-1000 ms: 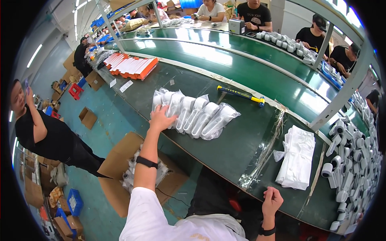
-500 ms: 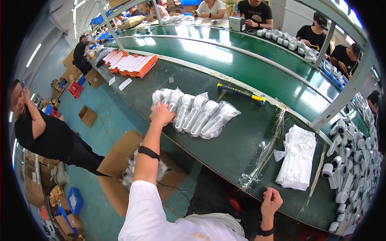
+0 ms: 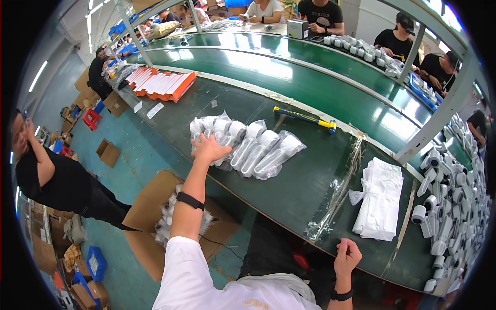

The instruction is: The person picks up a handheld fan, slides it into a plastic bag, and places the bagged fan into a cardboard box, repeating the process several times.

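On the dark green bench lies a row of several white plastic devices (image 3: 266, 152), each with a rounded head and a long slotted body, wrapped in clear bags. My left hand (image 3: 209, 150) rests across the left end of this row, fingers spread over the bags and covering part of them. Close to the bench's front edge, my right hand (image 3: 347, 256) is held with its fingers curled in, and nothing shows in it. Beyond it on the bench lies a tied stack of flat white bags (image 3: 380, 199).
A yellow-and-black hammer (image 3: 305, 119) lies behind the row. Unbagged white devices (image 3: 452, 206) are heaped at the right. Orange-and-white cartons (image 3: 160, 82) lie far left. An open cardboard box (image 3: 147, 206) of bagged devices stands below my left arm. A person (image 3: 59, 175) stands at left.
My left hand has spread its fingers wider over the left end of the row. The whole view has shifted slightly; my right hand stays curled near the bench edge.
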Motion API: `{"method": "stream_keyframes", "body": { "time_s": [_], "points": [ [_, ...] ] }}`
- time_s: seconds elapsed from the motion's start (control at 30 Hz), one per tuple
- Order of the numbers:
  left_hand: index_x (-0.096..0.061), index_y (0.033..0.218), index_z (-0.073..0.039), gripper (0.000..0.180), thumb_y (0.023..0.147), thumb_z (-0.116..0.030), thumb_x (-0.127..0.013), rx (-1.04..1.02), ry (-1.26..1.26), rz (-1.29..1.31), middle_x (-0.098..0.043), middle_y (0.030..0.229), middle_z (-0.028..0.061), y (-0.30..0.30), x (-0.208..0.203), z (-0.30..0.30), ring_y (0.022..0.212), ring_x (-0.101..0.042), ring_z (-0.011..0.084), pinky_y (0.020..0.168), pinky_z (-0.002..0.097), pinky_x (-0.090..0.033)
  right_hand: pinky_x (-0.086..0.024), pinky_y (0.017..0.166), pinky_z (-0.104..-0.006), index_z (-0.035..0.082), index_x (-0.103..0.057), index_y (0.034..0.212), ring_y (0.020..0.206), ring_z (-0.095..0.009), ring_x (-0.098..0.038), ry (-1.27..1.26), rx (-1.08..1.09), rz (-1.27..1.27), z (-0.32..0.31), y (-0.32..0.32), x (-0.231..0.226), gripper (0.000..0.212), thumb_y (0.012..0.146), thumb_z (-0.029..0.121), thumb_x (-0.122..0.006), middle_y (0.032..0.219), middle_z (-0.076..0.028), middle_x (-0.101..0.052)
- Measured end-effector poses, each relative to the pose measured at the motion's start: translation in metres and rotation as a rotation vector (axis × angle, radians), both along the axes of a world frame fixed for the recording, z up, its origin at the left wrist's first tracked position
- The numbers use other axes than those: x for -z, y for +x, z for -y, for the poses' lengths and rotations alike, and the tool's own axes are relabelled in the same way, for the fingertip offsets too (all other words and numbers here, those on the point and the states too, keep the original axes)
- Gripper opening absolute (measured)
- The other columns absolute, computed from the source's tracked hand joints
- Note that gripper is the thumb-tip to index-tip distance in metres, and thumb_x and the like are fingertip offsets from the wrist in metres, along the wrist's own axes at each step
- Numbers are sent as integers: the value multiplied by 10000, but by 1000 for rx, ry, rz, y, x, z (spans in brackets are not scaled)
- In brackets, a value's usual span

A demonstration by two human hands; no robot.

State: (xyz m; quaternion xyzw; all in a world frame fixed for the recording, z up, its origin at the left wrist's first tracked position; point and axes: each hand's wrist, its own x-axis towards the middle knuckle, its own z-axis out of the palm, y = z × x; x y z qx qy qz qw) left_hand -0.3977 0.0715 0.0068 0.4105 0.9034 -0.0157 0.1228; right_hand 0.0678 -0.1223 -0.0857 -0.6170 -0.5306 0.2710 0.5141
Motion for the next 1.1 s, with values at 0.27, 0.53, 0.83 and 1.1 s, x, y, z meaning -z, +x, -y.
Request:
{"method": "stream_keyframes", "body": {
  "time_s": [0.27, 0.53, 0.83, 1.1],
  "points": [
    [-443, 1415, -202, 855, 638, -446, -704, -58, 50, 39, -279, 1507, 99, 10, -8, 0, 1404, -220, 417, 1006, 590, -378, -396, 530, -201, -24, -664, 884, 582, -49, -515, 39, -10, 42, -1, -3, -3, 155, 931, 113, -610, 670, -13, -613],
    [-488, 1373, -202, 805, 632, -415, -717, -121, 84, 56, -321, 1478, 84, 10, -7, -1, 1364, -298, 406, 976, 588, -404, -432, 545, -213, -25, -668, 869, 587, -73, -555, 37, -17, 34, 2, -1, -6, 117, 906, 77, -623, 673, -39, -633],
    [-581, 1276, -108, 697, 663, -414, -706, -111, 165, 11, -430, 1406, 81, 9, -6, -2, 1288, -395, 404, 959, 541, -443, -380, 522, -185, -19, -660, 885, 576, -39, -497, 35, -28, 73, 3, 3, 5, 145, 938, 103, -603, 676, -9, -608],
    [-573, 1272, -97, 719, 638, -395, -733, -75, 220, 29, -436, 1413, 84, -12, 3, 5, 1270, -410, 406, 972, 526, -427, -399, 538, -189, -10, -662, 914, 587, -41, -497, -28, 16, 96, 2, 0, 2, 155, 950, 123, -591, 695, -6, -610]
  ]
}}
